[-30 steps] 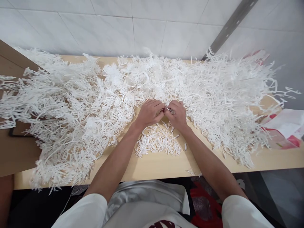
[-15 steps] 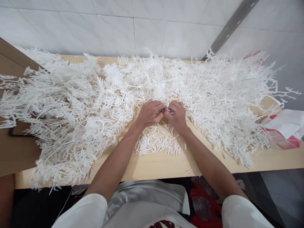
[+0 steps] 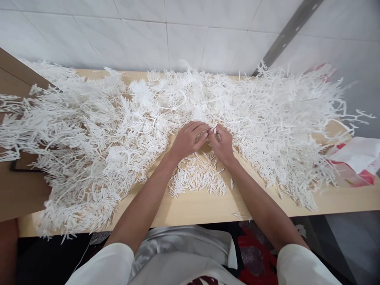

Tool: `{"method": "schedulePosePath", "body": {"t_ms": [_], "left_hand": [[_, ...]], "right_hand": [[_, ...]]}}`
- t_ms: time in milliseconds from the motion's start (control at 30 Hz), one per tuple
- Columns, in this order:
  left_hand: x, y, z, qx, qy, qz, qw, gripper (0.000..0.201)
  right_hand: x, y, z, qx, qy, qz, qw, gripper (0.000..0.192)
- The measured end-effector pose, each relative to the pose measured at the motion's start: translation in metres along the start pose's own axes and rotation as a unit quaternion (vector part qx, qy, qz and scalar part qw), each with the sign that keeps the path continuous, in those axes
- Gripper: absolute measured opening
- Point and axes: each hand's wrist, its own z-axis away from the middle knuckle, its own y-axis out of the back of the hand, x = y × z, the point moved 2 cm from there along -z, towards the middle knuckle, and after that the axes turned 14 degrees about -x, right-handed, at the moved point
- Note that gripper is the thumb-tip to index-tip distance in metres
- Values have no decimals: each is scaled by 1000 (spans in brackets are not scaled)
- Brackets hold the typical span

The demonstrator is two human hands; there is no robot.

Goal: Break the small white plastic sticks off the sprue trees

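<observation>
My left hand (image 3: 188, 142) and my right hand (image 3: 223, 145) meet fingertip to fingertip at the near edge of a big heap of white branched plastic pieces (image 3: 89, 130). The left hand's fingers pinch a thin white branch from the heap. The right hand is closed around a small metal tool (image 3: 218, 136), mostly hidden by the fingers. Just below both hands lies a small pile of short loose white sticks (image 3: 197, 180) on the light wooden table (image 3: 202, 206).
The white heap covers nearly the whole table width, up to the tiled wall (image 3: 166, 35). A brown board (image 3: 18, 190) lies under it at the left. A red and white bag (image 3: 353, 166) sits at the right edge. The table's front edge runs just before my lap.
Both hands have shifted slightly away from me, into the heap. The left hand's fingers have spread a little over the branch. The heap and the loose sticks have not moved.
</observation>
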Motion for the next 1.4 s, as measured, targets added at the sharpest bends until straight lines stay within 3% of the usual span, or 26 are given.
{"method": "schedulePosePath", "body": {"t_ms": [167,367,667,800,1033,1400], "left_hand": [[-7,-1,-1,16,13,9,1000,26],[-7,-4,-2,-27,29,-15,999,25],[-11,-7,0,-63,107,43,991,14],[-7,-7,-1,-76,110,-12,991,10],[1,-9,2,-79,52,-149,984,12],[7,-12,3,-59,65,-192,977,14]], "right_hand": [[1,1,-2,-28,-11,-4,1000,32],[2,1,-3,-33,-25,-7,999,33],[1,-1,-4,-43,-14,30,999,31],[1,-3,-3,-52,-2,44,998,28],[2,-3,0,-8,17,52,998,21],[-3,-7,1,25,8,58,998,26]]}}
